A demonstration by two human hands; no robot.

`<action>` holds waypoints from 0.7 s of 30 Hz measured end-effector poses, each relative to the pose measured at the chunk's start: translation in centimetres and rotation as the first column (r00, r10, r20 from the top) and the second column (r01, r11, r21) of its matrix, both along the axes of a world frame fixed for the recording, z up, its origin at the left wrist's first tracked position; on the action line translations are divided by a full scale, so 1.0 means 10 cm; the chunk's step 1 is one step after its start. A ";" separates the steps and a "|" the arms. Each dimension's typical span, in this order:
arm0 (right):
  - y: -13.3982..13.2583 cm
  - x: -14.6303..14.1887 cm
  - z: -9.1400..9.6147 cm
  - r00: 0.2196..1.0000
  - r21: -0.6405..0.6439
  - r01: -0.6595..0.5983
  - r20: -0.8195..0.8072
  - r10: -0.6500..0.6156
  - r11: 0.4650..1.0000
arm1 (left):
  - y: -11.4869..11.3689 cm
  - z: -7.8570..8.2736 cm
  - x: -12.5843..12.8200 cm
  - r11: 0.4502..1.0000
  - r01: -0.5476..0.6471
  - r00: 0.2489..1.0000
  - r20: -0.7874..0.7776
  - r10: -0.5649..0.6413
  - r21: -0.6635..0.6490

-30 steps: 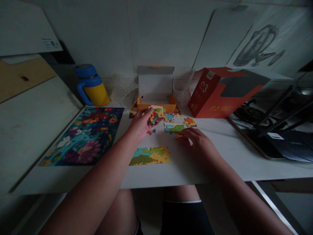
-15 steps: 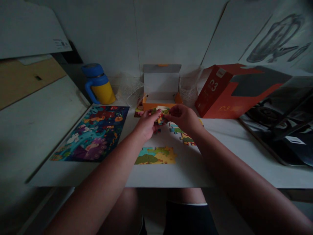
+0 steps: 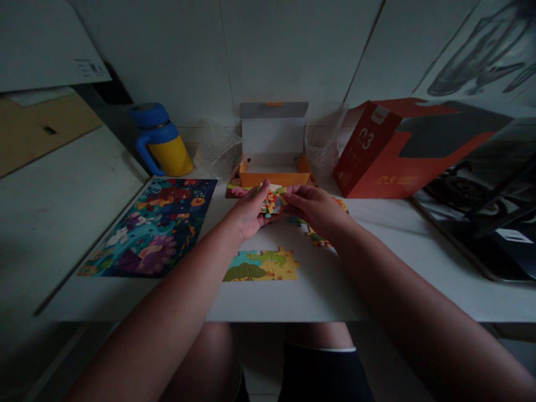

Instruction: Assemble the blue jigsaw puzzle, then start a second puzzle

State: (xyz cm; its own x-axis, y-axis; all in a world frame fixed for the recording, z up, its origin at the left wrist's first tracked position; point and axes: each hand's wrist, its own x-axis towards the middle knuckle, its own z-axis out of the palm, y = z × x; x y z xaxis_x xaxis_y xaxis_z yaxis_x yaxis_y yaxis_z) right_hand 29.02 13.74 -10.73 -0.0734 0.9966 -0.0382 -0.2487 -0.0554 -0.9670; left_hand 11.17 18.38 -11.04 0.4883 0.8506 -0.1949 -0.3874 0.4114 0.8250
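Observation:
A small stack of colourful jigsaw puzzle pieces (image 3: 273,202) lies in my left hand (image 3: 250,212), thumb on top and fingers curled beneath. My right hand (image 3: 312,205) pinches a puzzle piece at the right side of the stack; its fingertips meet the pieces. Below the hands, a joined section of puzzle (image 3: 263,266) in yellow, green and blue lies flat on the white table (image 3: 318,301). More puzzle pieces (image 3: 316,237) lie on the table, partly hidden under my right hand. Just behind the hands stands an open orange box (image 3: 272,177) with its lid up.
To the left lies a dark, colourful picture sheet (image 3: 154,229). Behind it stands a blue and yellow mug (image 3: 163,142). Clear plastic wrapping (image 3: 221,151) sits beside the open box. A large red-orange box (image 3: 377,162) and a black object (image 3: 481,234) are on the right.
My right hand has come down and closer to the stack in my left hand, and the topmost pieces look different. The camera view has shifted slightly.

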 end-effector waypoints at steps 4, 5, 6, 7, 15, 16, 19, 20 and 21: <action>0.04 0.05 0.01 0.995 -0.002 0.103 0.009 -0.103 0.995 | 0.01 0.00 0.00 0.998 -0.062 0.998 -0.018 0.062 0.026; 0.05 0.09 0.02 0.990 -0.003 0.140 0.021 -0.140 0.990 | 0.02 0.00 0.00 0.996 -0.088 0.996 -0.018 0.088 0.016; 0.06 0.13 0.03 0.984 -0.002 0.171 0.045 -0.171 0.985 | 0.02 0.01 0.00 0.993 -0.115 0.993 -0.017 0.115 0.003; 0.06 0.18 0.04 0.978 0.006 0.189 0.087 -0.189 0.982 | 0.03 0.02 -0.01 0.990 -0.143 0.990 -0.016 0.143 -0.009; -0.02 0.42 0.18 0.817 0.099 -0.051 0.577 -0.015 0.994 | 0.12 0.08 -0.09 0.957 -0.290 0.957 0.016 0.290 -0.009; -0.03 0.41 0.18 0.783 0.103 -0.090 0.621 0.006 0.991 | 0.13 0.09 -0.09 0.954 -0.300 0.954 0.020 0.300 -0.005; -0.05 0.33 0.17 0.667 0.089 -0.206 0.742 0.073 0.975 | 0.13 0.09 -0.10 0.951 -0.309 0.951 0.014 0.309 0.016; -0.06 0.30 0.16 0.634 0.080 -0.233 0.768 0.089 0.969 | 0.13 0.09 -0.10 0.952 -0.307 0.952 0.006 0.306 0.021; -0.06 0.26 0.15 0.610 0.070 -0.254 0.785 0.104 0.965 | 0.12 0.10 -0.10 0.952 -0.304 0.953 -0.001 0.304 0.025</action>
